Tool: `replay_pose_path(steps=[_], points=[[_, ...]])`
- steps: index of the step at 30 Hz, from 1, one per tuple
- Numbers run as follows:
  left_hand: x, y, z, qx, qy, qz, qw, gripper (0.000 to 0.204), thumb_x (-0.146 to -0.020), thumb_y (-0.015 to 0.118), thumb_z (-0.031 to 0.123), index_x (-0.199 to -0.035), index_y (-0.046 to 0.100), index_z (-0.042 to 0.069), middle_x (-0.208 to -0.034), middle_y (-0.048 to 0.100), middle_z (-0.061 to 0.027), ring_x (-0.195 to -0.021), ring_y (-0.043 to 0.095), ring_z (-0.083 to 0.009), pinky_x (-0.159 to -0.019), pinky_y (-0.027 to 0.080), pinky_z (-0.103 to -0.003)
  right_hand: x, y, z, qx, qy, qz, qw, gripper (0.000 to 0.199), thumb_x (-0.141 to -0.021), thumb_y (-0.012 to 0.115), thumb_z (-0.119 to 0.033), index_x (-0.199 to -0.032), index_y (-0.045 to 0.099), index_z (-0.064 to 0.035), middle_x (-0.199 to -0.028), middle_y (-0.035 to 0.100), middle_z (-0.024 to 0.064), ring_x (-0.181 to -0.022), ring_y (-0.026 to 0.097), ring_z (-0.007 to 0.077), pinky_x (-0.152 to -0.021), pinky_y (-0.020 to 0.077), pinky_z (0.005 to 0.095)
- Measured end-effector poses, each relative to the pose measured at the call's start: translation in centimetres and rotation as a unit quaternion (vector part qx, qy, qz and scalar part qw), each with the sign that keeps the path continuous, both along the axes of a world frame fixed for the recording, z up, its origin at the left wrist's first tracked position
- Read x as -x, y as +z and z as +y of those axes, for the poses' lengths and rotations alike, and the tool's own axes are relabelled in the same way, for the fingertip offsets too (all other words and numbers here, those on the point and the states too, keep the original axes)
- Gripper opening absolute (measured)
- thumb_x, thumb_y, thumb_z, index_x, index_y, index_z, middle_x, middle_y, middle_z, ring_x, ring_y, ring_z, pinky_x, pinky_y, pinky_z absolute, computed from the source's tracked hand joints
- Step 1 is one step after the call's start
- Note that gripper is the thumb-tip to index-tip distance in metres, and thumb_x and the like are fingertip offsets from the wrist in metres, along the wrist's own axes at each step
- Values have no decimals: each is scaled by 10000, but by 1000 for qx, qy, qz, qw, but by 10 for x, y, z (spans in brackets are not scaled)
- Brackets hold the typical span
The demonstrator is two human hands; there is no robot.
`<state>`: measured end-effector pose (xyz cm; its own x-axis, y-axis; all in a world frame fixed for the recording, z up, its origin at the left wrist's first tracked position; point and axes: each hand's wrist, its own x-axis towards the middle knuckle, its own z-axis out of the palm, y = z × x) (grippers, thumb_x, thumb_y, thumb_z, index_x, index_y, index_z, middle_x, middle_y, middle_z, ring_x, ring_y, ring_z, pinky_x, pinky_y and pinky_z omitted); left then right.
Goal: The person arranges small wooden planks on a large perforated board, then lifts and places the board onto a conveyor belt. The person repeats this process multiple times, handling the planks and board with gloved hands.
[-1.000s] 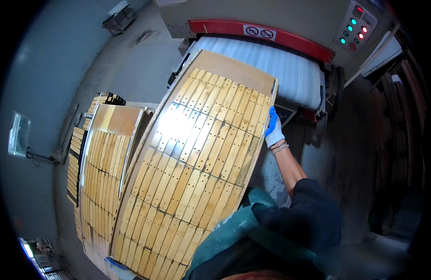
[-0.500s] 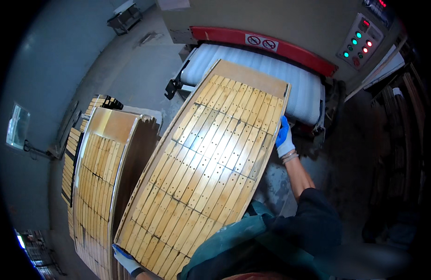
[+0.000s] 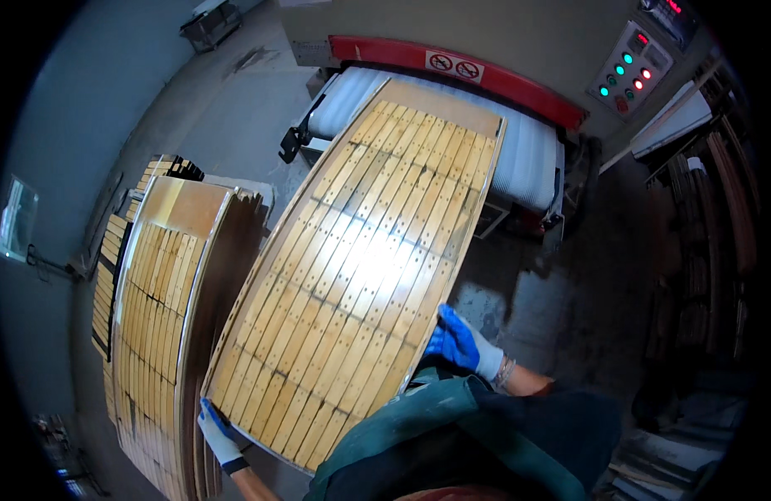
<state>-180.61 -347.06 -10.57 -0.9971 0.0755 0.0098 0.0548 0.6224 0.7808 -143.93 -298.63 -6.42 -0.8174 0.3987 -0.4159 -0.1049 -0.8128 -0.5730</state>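
A long board [image 3: 442, 92] carries rows of light wooden slats [image 3: 335, 250] dotted with small dark holes. Its far end lies over the white conveyor belt [image 3: 523, 163], and the near end slopes towards my body. At the near left corner my left hand [image 3: 218, 432], in a white and blue glove, is closed on the board's edge. My right hand [image 3: 462, 341], gloved alike, grips the right edge close to my waist; some of its fingers are hidden by the board.
Beside the board on the left stands a stack of similar slat-covered boards [image 3: 181, 204]. The belt enters a large machine under a red bar [image 3: 377, 54]; its control panel [image 3: 629, 68] has lit buttons. Stacked dark boards [image 3: 707, 225] line the right side.
My right hand has moved back along the board's right edge, towards my body. The board reaches a little farther over the belt. My left hand keeps its corner.
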Motion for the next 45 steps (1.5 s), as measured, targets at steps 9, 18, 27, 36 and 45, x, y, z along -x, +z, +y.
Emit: replay_pose_path(steps=[9,18,27,36,45], points=[[14,9,-7,-211,-165,-182,946,524,-1109,524,490,-851,656,53,-767,602,2,-707,566,-100,-636,447,-292,14,-12,-49,-85,-188,4,978,642,-1023,546,-661,-1319,682,-107,-1248,751,106,-1071,734,229,-901,590,365],[31,-14,-16,-351,-132,-300,877,490,-1106,526,474,-1200,714,31,-1019,744,-58,-884,710,-153,-708,557,-286,-12,-31,-236,32,-109,-57,992,520,-1074,530,-560,-1356,632,-135,-1112,753,69,-923,721,207,-816,586,377],[45,-33,-12,-399,-218,-329,827,601,-1090,507,542,-1371,624,24,-1280,722,-119,-1054,735,-206,-814,610,-319,10,-39,-282,-65,-172,-123,975,386,-1086,564,-490,-1134,683,-126,-893,698,5,-749,681,145,-665,564,317],[65,-53,-11,-403,-240,-371,801,644,-1076,504,572,-1429,586,39,-1321,701,-113,-1087,720,-216,-806,613,-328,26,-58,-286,-84,-244,-163,952,383,-1090,562,-480,-1033,715,-133,-805,648,-5,-614,578,100,-527,452,271],[62,-76,0,-479,-202,-397,757,546,-1072,558,495,-1437,613,93,-1336,708,-93,-1089,724,-231,-842,623,-353,-5,-76,-290,-85,-227,-24,970,402,-1110,518,-418,-1416,597,-170,-1315,709,52,-1114,711,215,-909,602,376]])
